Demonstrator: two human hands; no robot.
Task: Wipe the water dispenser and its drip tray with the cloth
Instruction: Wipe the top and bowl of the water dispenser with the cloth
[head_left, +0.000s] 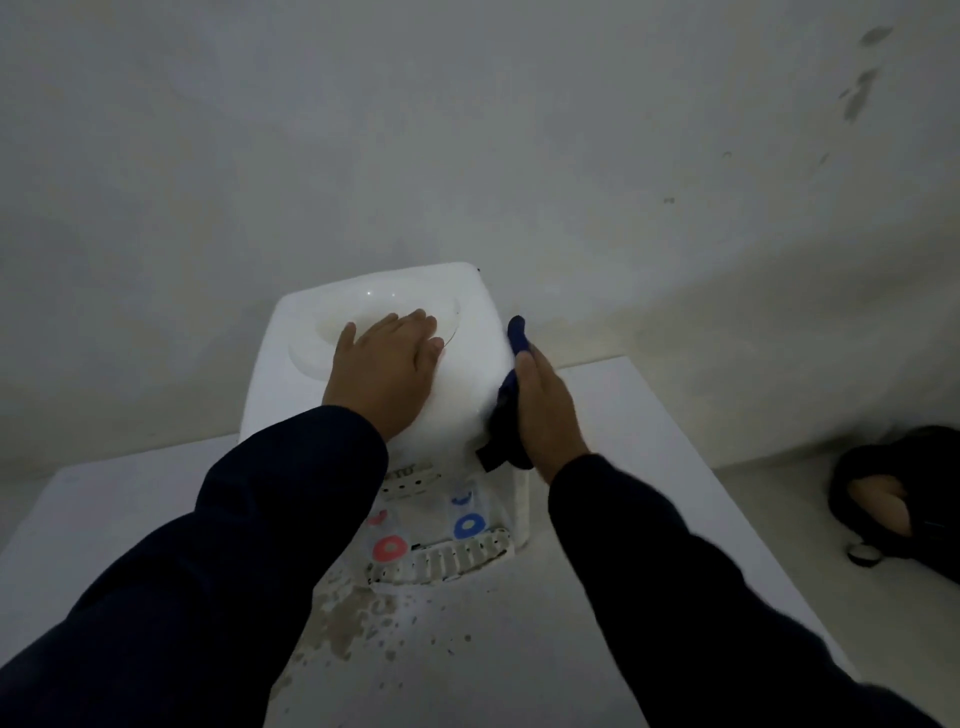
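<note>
- Table (644, 415): a white surface that carries the unit. In front of the unit it is speckled with brown stains.
- Water dispenser (467, 379): a white countertop unit with no bottle fitted. It stands at the table's far edge by the wall, its front face toward us.
- Left hand (384, 374): we lay it flat on the top panel, fingers straight and together, reaching over the rim of the bottle well. It holds nothing and, in our judgement, steadies the unit.
- Right hand (545, 410): we press it, fingers extended, against the unit's right side wall with the cloth trapped beneath. The fingers beyond the visible edge of the hand are hidden.
- Drip tray (447, 561): a white slotted grille at the foot of the front face, below both hands and toward us. Its long axis runs left to right. The cloth hand is the nearer one and would have to come down and round the front corner.
- Cloth (506, 415): dark blue, and it shows above the fingertips and below the heel of the hand.
- Red tap (388, 550) and blue tap (469, 526): they sit just above the tray.
</note>
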